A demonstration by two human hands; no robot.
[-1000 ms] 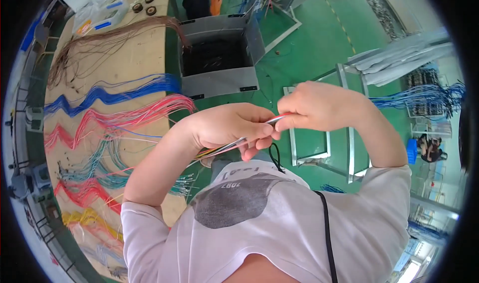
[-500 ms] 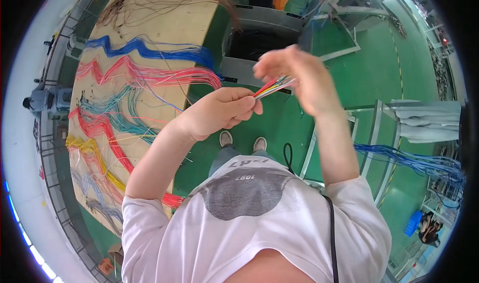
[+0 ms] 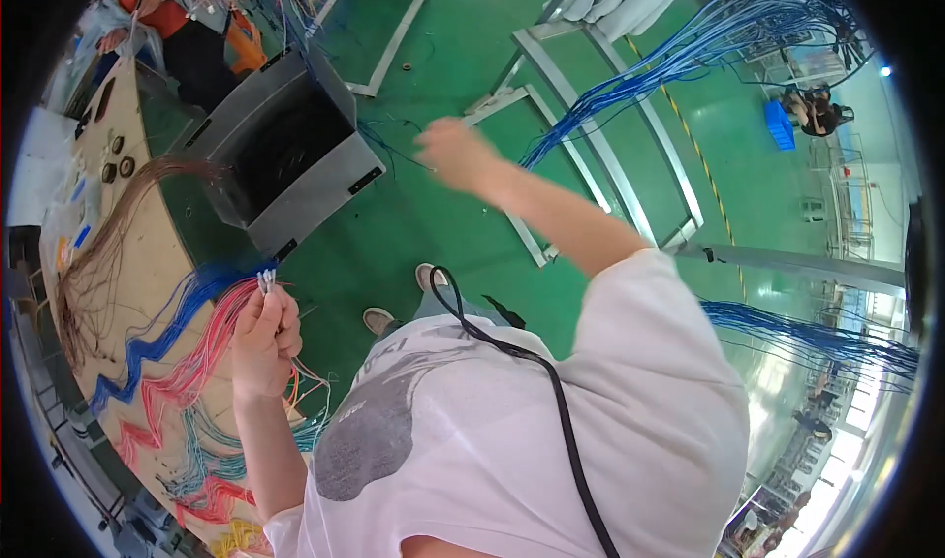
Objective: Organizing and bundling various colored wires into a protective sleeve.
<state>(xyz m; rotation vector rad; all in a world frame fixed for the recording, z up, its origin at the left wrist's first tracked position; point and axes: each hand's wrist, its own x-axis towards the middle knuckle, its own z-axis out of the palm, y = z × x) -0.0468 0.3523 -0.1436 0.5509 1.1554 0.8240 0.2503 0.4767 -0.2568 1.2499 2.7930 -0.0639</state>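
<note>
At the lower left, my left hand (image 3: 264,341) is closed round a small bundle of wires (image 3: 266,280), whose pale ends stick up past the fingers. More of the bundle hangs out below, beside the wrist. It is held over the edge of the wooden table (image 3: 157,214), close to the pink wires (image 3: 202,356) and blue wires (image 3: 157,337) laid there. My right hand (image 3: 458,156) is stretched out ahead over the green floor, smeared by motion, so its fingers cannot be made out. Thin dark wires (image 3: 389,145) show just left of it.
A grey open bin (image 3: 320,189) stands beyond the table, with brown wires (image 3: 148,169) running to it. Metal frames (image 3: 581,95) stand to the right, with long blue wires (image 3: 630,86) draped over them. A seated person (image 3: 187,46) is at the far left.
My view has swung right. The left hand still grips the wire bundle, now near the table edge. The right hand has left the bundle and reached out toward the metal frames.
</note>
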